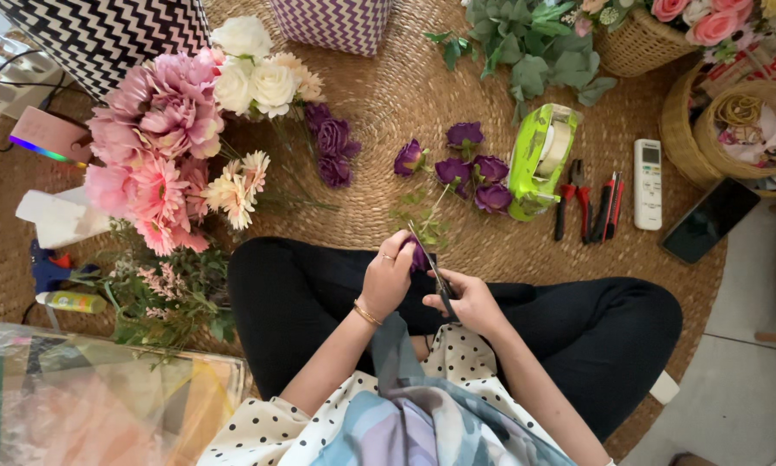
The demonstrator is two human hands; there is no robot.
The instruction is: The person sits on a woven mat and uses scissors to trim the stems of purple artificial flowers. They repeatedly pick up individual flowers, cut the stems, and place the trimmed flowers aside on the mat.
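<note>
The person sits cross-legged on a round woven mat (388, 112). The left hand (388, 278) has its fingers pinched on a small purple flower (419, 257), held over the lap just at 9 o'clock of the scissors. The right hand (470, 302) has its fingers clenched through the handles of a pair of scissors (433, 269), whose blades point toward 11 o'clock and meet the flower at its base.

At 12 o'clock of the hands, loose purple blooms (467, 164) lie on the mat. At 1 o'clock of the hands sits a green tape dispenser (539, 160), with red-handled pliers (573, 194) just beside it at 3 o'clock, then a white remote (647, 183) and a dark phone (710, 220). At 10 o'clock of the hands lies a bunch of pink flowers (150, 147), touching white roses (258, 73). Wicker baskets (647, 43) stand at 2 o'clock.
</note>
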